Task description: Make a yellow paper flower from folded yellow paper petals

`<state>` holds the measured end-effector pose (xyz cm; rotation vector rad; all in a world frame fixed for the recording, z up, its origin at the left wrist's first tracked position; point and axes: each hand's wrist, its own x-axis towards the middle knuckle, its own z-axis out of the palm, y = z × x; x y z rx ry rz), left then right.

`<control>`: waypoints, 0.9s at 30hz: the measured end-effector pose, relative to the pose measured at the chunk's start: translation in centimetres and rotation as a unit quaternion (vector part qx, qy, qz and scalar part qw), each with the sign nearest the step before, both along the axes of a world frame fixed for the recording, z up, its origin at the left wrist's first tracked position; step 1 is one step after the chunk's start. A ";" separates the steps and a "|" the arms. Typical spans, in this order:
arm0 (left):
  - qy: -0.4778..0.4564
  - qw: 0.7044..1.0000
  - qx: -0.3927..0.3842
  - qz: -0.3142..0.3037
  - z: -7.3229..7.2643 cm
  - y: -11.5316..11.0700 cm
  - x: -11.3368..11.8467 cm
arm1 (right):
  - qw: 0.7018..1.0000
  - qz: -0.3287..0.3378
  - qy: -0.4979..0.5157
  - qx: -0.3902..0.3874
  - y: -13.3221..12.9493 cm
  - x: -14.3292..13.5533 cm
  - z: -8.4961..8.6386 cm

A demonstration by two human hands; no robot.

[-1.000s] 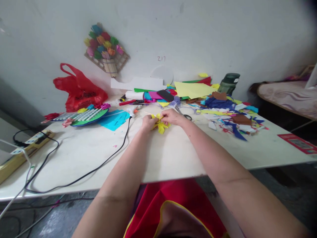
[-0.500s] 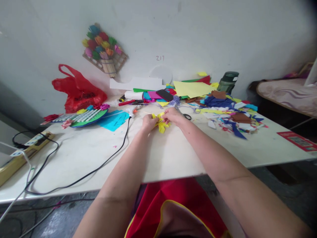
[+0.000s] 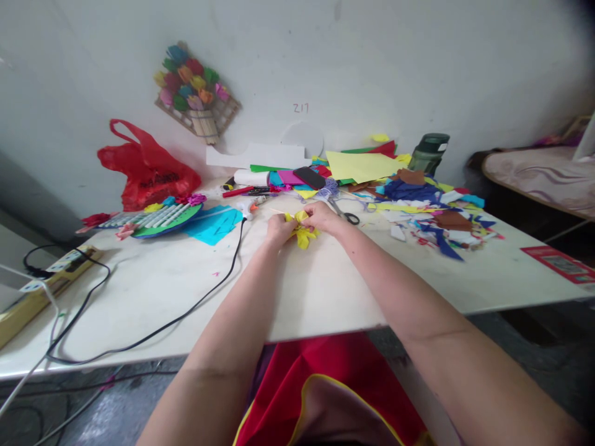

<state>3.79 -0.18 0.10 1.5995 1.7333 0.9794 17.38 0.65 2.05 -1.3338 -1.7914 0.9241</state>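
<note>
Both hands meet over the middle of the table around a yellow paper flower (image 3: 304,238) with loose petals hanging down. My left hand (image 3: 281,229) pinches its left side. On the other side, my right hand (image 3: 322,218) has its fingertips closed on a petal. A thin pale stick shows just beyond the left hand. Right behind my right wrist lie scissors (image 3: 351,218) with black handles, partly covered by the hand. To the left of my left hand rests a white glue gun (image 3: 248,210) with an orange part, its black cord running off across the table.
A red plastic bag (image 3: 149,176) and a green board with paper rolls (image 3: 170,220) stand at the left, near blue paper (image 3: 214,224). Paper scraps (image 3: 432,210) and a green bottle (image 3: 428,153) are at the right. A power strip (image 3: 56,279) lies at the left edge.
The petals in my fingers have shifted slightly and look more spread and rounded. Both hands stay in nearly the same place, and more of the scissors shows.
</note>
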 end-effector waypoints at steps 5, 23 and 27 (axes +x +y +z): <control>-0.001 1.000 -0.003 -0.003 0.1 -0.1 -0.1 | 1.000 -0.001 0.021 0.002 -0.2 0.0 0.0; 0.124 0.991 0.045 0.038 -0.4 0.3 0.4 | 0.978 -0.089 -0.183 0.055 -1.1 -1.0 0.6; 0.087 0.995 0.044 0.038 -0.5 0.3 0.5 | 0.969 -0.067 -0.223 0.080 -1.0 -0.9 0.5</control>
